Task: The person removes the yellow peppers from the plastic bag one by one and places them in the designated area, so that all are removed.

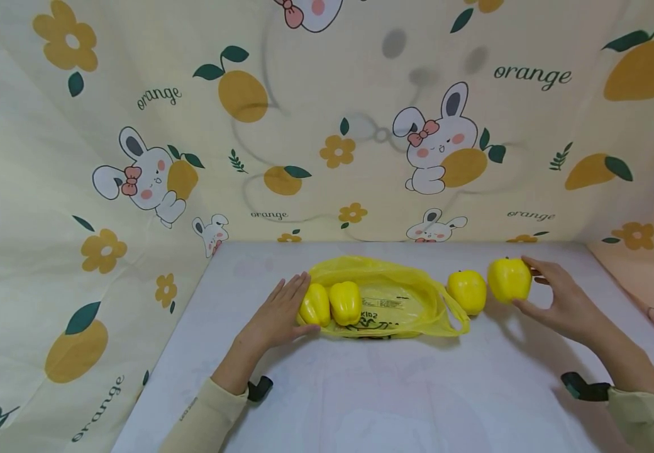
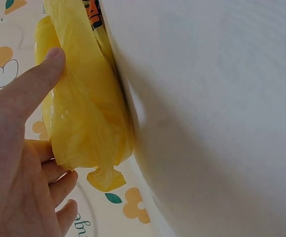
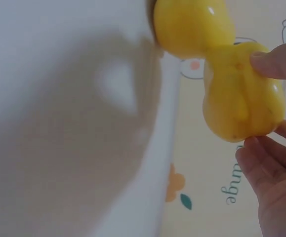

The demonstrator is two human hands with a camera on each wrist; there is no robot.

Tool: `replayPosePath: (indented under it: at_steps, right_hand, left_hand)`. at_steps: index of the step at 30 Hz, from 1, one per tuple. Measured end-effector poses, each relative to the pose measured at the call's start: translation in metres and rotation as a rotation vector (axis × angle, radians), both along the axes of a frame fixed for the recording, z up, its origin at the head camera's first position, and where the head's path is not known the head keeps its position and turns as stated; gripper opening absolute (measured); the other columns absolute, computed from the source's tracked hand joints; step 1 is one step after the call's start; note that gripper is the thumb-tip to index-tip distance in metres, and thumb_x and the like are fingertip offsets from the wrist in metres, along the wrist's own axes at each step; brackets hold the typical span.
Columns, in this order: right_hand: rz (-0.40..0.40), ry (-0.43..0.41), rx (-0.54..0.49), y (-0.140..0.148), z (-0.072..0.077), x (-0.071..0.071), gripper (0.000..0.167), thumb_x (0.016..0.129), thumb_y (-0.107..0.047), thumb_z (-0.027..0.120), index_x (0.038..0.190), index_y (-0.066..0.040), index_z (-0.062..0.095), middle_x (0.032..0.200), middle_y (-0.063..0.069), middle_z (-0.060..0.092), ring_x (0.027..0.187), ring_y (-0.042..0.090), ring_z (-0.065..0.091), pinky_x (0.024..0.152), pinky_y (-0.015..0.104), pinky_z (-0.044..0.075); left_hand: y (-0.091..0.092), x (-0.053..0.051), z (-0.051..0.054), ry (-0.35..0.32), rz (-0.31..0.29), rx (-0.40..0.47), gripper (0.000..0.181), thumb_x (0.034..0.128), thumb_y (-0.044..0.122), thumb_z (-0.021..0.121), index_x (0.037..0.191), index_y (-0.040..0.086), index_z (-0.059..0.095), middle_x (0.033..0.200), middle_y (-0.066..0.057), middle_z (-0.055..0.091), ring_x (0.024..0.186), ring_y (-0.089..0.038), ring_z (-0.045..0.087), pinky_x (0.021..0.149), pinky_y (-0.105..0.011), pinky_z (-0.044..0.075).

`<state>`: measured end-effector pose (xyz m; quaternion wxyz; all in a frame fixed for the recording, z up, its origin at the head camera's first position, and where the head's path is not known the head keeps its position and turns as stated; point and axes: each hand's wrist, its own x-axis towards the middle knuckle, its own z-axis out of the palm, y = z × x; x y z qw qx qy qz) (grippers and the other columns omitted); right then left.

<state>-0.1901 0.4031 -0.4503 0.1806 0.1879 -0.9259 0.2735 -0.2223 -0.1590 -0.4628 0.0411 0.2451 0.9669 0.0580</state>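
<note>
On the table lies a yellow plastic bag [image 1: 400, 308], its mouth spread open and dark print showing. Two yellow bell peppers [image 1: 346, 303] sit side by side at its left end. My left hand [image 1: 278, 314] holds that end from outside; in the left wrist view the thumb [image 2: 54, 64] presses the film, with the fingers round the far side. On the right, my right hand [image 1: 565, 305] grips another yellow bell pepper [image 1: 509, 280] between thumb and fingertips, raised off the table. Just left of it a further yellow bell pepper [image 1: 466, 292] stands beside the bag's handle.
The white table [image 1: 383, 390] meets a printed cloth backdrop [image 1: 315, 126] with rabbits and oranges at its back and sides. A bag handle loop [image 1: 457, 318] extends right, close to the standing pepper.
</note>
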Motion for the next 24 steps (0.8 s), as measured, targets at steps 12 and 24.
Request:
replayPosePath:
  at_steps: [12, 24]
  right_hand:
    - [-0.013, -0.088, -0.001, 0.003, -0.016, -0.002, 0.096, 0.079, 0.0, 0.092, 0.157, 0.01, 0.038, 0.141, 0.036, 0.047, 0.119, 0.053, 0.052, 0.091, -0.011, 0.019]
    - [-0.066, -0.179, 0.033, 0.002, -0.022, -0.003, 0.098, 0.082, -0.01, 0.094, 0.159, 0.007, 0.036, 0.142, 0.036, 0.047, 0.121, 0.054, 0.052, 0.092, -0.006, 0.035]
  left_hand:
    - [-0.001, -0.001, -0.003, 0.001, -0.002, 0.002, 0.113, 0.0959, 0.068, 0.069, 0.173, 0.007, 0.012, 0.181, -0.007, 0.01, 0.167, -0.024, 0.011, 0.136, -0.045, 0.005]
    - [0.0, -0.001, -0.002, 0.0, -0.002, 0.003, 0.113, 0.0958, 0.068, 0.069, 0.173, 0.007, 0.012, 0.181, -0.007, 0.011, 0.167, -0.025, 0.011, 0.136, -0.045, 0.006]
